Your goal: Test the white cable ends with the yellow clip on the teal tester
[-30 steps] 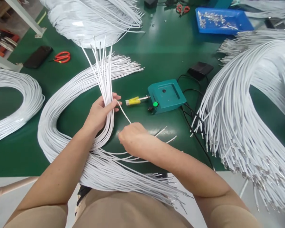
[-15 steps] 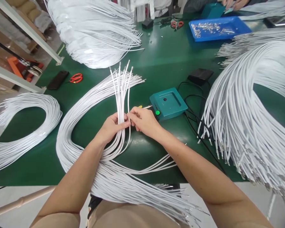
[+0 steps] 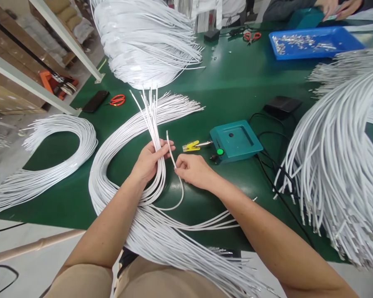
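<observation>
My left hand (image 3: 151, 159) is closed round a bunch of white cables (image 3: 153, 124) whose ends point up and away. My right hand (image 3: 192, 169) pinches a single white cable (image 3: 170, 150), which stands apart to the right of the bunch and curves back down to the left. Just beyond my right hand lies a teal device (image 3: 236, 140) with a green button and a yellow clip (image 3: 191, 146) on its rod. A large coil of white cables (image 3: 101, 165) curves round on the left and passes under my left forearm.
More white cables (image 3: 332, 165) are heaped at the right, others (image 3: 149, 45) at the back. A blue tray (image 3: 313, 51) holds small metal parts. Red-handled scissors (image 3: 117, 99) and a dark phone (image 3: 95, 101) lie left. Another person's hands (image 3: 345, 9) work at the top right.
My right hand has drawn one cable away from the bunch, down and to the right. The yellow clip now shows fully. The whole view has shifted, with the table's things appearing further right.
</observation>
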### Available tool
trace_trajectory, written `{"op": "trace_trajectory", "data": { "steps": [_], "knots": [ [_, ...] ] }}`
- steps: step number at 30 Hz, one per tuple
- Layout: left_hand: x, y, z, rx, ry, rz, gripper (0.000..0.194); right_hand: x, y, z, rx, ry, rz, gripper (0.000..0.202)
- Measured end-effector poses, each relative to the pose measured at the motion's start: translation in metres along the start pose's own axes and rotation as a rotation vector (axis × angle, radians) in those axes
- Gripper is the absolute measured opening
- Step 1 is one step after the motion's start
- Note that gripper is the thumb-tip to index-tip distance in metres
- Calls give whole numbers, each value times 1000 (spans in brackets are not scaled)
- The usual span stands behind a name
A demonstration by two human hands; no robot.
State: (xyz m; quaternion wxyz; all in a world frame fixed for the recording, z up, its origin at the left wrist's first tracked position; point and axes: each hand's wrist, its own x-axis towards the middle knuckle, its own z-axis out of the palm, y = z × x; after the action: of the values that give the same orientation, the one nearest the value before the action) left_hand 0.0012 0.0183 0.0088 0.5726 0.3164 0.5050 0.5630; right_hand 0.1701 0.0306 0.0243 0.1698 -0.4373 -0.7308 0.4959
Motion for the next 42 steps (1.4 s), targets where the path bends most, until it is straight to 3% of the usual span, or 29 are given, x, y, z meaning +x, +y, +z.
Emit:
{"op": "trace_trajectory", "data": {
  "steps": [2,4,9,16,19,24,33,37,42],
  "knots": [
    [0,2,0,-8,6,19,33,-1,-1,2,2,-102,34,8],
    [-1,1,1,14,-7,41,34,-1,-1,0,16,-117,43,8],
    [-5,-7,3,133,-61,79,36,10,8,-8,291,233,-10,16],
    [-8,-17,6,288,-95,94,37,15,13,-4,540,280,-69,13],
    [-9,-15,8,247,-107,98,36,14,11,-4,716,241,-28,11],
    [-11,-12,7,200,-139,80,35,16,12,-2,1128,-28,131,29],
    [-14,-15,12,287,-242,109,32,17,12,-4,1045,49,110,26],
    [-15,-15,12,309,-268,115,32,15,11,-5,1042,10,94,33],
    [-13,-13,7,305,-216,125,34,15,13,-7,1117,-75,69,33]
  ]
}}
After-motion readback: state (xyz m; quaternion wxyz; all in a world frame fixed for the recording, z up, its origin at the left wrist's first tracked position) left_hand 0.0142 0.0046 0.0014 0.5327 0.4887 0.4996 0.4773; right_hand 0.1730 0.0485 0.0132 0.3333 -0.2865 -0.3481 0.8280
